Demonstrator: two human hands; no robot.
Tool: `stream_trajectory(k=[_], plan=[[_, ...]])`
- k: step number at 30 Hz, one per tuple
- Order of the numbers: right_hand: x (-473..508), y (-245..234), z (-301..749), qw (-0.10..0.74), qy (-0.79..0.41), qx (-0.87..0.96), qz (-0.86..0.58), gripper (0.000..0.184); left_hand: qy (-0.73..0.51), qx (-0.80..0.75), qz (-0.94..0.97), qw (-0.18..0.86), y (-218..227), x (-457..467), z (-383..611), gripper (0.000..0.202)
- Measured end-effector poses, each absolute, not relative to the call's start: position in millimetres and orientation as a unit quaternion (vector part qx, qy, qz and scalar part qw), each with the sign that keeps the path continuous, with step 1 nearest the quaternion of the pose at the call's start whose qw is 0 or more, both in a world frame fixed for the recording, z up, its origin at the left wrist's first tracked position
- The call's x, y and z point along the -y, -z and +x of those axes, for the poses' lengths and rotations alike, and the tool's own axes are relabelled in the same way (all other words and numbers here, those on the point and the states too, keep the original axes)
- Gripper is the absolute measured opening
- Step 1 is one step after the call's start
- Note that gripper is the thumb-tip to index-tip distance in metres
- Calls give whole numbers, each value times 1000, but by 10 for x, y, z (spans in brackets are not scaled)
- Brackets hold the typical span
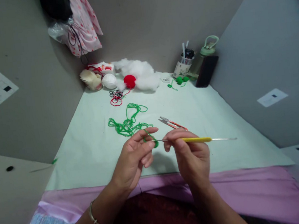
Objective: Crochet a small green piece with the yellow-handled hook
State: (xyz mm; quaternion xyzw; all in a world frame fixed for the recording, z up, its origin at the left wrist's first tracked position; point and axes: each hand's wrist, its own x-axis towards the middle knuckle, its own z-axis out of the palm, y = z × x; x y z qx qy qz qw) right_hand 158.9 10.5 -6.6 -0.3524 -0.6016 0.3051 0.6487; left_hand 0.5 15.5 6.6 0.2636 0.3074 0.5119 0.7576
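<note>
Between thumb and fingers, my left hand pinches a small green crochet piece, with green yarn running over its raised index finger. My right hand is closed around the yellow handle of a double-ended crochet hook. The hook's thin metal tip meets the green piece at my left fingertips; its other end points right. Loose green yarn lies in tangled loops on the table beyond my left hand. Just past my right hand rest orange-handled thread snips, partly hidden by the fingers.
White stuffing, a red yarn ball and a white ball sit along the back wall. At the back right stand a pen cup, a green bottle, a dark phone and small green pieces. Partitions flank both sides.
</note>
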Motion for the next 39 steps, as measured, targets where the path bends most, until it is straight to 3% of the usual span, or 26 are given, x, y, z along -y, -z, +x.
stream_trajectory(k=[5,13,25,39], plan=[[-111,105,1584,639,-332,604,-341,21,-506,-333,346,716,-35,-90,43,38],[-129,121,1657,638,-435,553,-313,19,-517,-326,358,706,-25,-105,-24,29],[1,26,1694,555,-146,760,-304,25,-529,-391,412,630,-17,-80,-2,30],[-26,44,1690,536,-148,771,-309,26,-526,-444,447,571,-21,-88,-8,33]])
